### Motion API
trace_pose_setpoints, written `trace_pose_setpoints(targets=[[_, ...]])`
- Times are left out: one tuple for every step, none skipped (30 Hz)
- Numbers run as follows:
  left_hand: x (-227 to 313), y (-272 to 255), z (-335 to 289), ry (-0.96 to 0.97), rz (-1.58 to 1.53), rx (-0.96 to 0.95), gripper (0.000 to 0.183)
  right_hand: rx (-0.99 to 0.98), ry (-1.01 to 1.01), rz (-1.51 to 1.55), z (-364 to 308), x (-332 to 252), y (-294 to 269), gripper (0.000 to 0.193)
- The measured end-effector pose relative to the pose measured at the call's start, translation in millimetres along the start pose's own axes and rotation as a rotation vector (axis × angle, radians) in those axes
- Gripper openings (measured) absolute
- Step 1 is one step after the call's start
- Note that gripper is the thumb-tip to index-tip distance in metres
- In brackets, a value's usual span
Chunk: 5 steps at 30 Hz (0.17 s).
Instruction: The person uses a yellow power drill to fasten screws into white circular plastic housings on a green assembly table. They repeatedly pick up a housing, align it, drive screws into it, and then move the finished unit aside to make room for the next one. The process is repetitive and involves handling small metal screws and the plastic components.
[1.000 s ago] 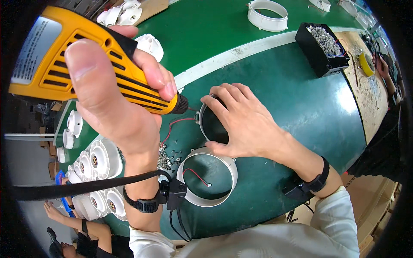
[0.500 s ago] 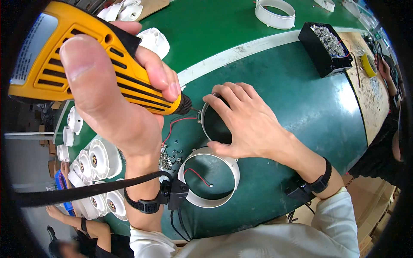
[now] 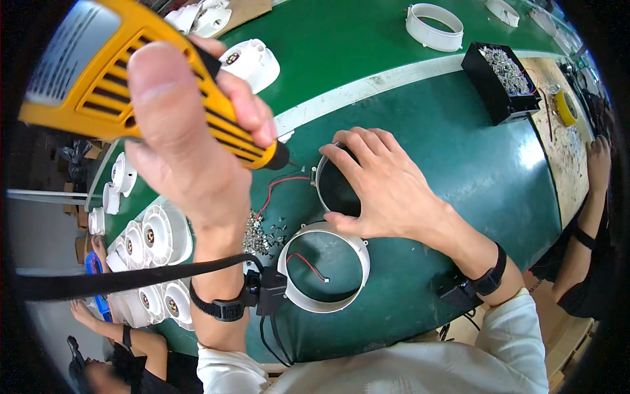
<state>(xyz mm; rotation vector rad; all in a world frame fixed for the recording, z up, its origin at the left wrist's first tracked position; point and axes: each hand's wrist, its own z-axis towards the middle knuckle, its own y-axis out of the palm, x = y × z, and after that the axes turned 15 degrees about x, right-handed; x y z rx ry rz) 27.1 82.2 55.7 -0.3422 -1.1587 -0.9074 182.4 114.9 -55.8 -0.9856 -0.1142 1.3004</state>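
Note:
My left hand [image 3: 187, 144] is closed around a yellow electric drill [image 3: 102, 72] with black vents and a black chuck. Its thin bit points right, a short gap from a small lug on the side of a white plastic ring [image 3: 319, 190]. My right hand [image 3: 390, 187] lies over that ring, fingers curled on its far rim and thumb at the near side, hiding much of it. A red wire [image 3: 270, 194] runs from the lug. Nearer to me, a second white ring [image 3: 363, 279] lies flat with a short red wire inside, beside a pile of small metal parts [image 3: 258, 240].
White fan housings [image 3: 167, 240] crowd the left side. Farther off stand another white ring [image 3: 433, 39] and a black box [image 3: 482, 82] of metal pieces. Yellow tape [image 3: 566, 108] lies on a board at right. Co-workers' arms show at both sides.
The drill has drawn back and up from the ring's lug, leaving a gap at the bit. My right hand stays on the ring. The whole view has shifted slightly.

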Motion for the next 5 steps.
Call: trace_pose_setpoints(targets=[[2.2,-2.8,-0.8,0.004,0.045,0.018,0.057,0.007,-0.005,-0.003,-1.5,0.0,1.1,0.069],[3.1,-4.9,-2.1,-0.013,0.020,-0.004,0.057,0.000,-0.002,-0.007,-2.3,0.3,1.1,0.070],[3.5,-6.6,-3.5,-0.029,-0.004,-0.026,0.058,-0.007,0.001,-0.012,-2.8,0.7,0.7,0.070],[5.1,-8.6,-3.4,-0.040,-0.027,-0.044,0.058,-0.012,-0.002,-0.013,-1.7,0.9,0.5,0.070],[5.8,-12.0,-2.7,-0.076,-0.066,-0.075,0.065,-0.012,0.004,-0.002,-2.0,0.6,0.3,0.070]])
